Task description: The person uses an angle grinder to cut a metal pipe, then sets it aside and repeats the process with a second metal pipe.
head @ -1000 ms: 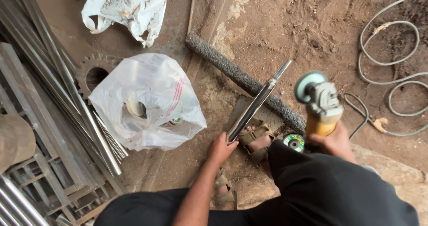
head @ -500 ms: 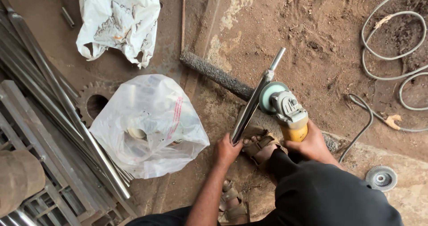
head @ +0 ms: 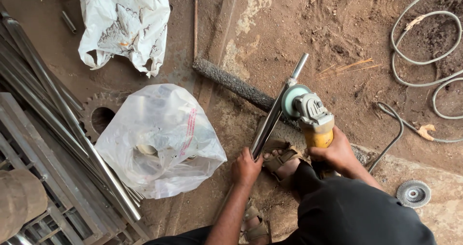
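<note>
A clear plastic bag lies on the dirt floor left of the person, bulging, with a pale round object dimly visible inside; what else it holds cannot be told. A second, crumpled white bag lies further up; its contents are hidden.

The steel tube is a thin shiny bar whose long axis runs diagonally, its low end near the person and its far end pointing up and to the right. The left hand grips the low end, fingers wrapped tight around it, just beside a sandalled foot. The tube crosses over a rough dark bar lying on the floor.

The right hand holds an angle grinder, fingers closed around its yellow body, the disc touching the tube's upper part. Orange sparks streak to the right.

A grey cable loops at the right, a loose grinding disc lies at the lower right, and long steel tubes lie at the left beside a gear wheel.
</note>
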